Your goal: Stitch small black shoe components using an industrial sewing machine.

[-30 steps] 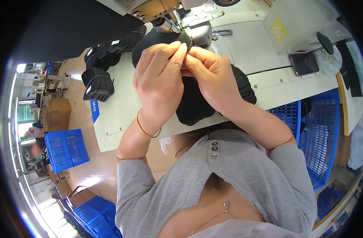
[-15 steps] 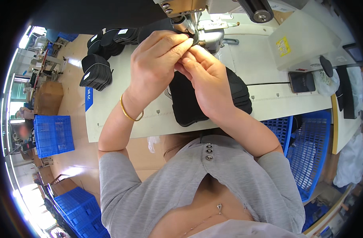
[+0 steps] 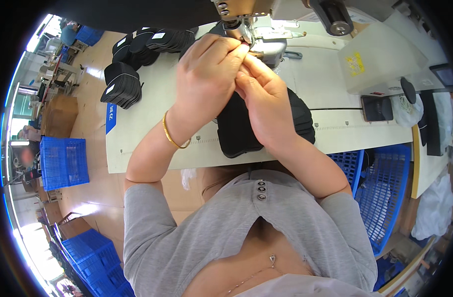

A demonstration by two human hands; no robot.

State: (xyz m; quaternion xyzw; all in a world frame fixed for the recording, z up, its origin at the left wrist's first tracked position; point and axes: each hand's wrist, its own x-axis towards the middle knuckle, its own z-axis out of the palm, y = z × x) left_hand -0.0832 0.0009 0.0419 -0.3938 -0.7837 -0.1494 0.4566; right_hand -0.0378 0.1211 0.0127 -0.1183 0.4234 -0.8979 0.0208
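My left hand (image 3: 206, 76) and my right hand (image 3: 267, 104) meet just in front of the sewing machine head (image 3: 239, 22). Both are closed, thumbs and fingertips pinched together on the edge of a black fabric piece (image 3: 215, 29). Most of that piece is hidden behind my fingers and the machine's metal parts. Under my wrists, on the table, lies a stack of black fabric pieces (image 3: 236, 129), its layers fanned out at the right. My right forearm crosses over part of it.
Bundles of black pieces (image 3: 121, 85) stand at the table's left edge, with more bundles (image 3: 159, 42) behind. A dark phone (image 3: 377, 109) lies at the right of the pale table (image 3: 152, 151). Blue crates (image 3: 382, 198) sit below right; another blue crate (image 3: 64, 163) is on the floor at left.
My left hand has shifted slightly right and turned, coming closer to my right hand. The fingertips stay together at the machine. The whole view has also moved a little.
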